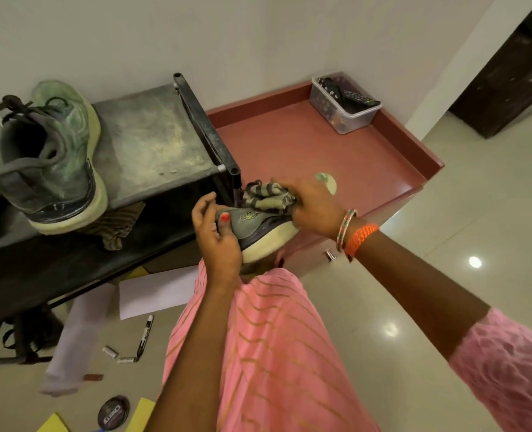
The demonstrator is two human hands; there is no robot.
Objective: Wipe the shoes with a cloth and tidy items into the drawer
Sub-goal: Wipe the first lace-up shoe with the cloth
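My left hand [216,236] grips a grey shoe with a cream sole [263,235] by one end, thumb on its upper. My right hand [313,207] holds a bunched striped cloth [268,194] against the top of that shoe. The shoe hovers in front of the gap between the shoe rack and the cabinet. A second grey-green shoe with dark laces [51,157] stands on the black shoe rack's dusty top shelf [152,141]. The drawer's metal knob [330,255] shows below my right wrist on the reddish cabinet [336,151].
A clear plastic box with remotes [344,104] sits at the cabinet's back corner. On the floor lie white papers [158,291], a marker [145,336], small batteries [110,352], a round tin [113,411] and yellow sheets [141,414]. A brown rag [121,226] hangs on the lower shelf.
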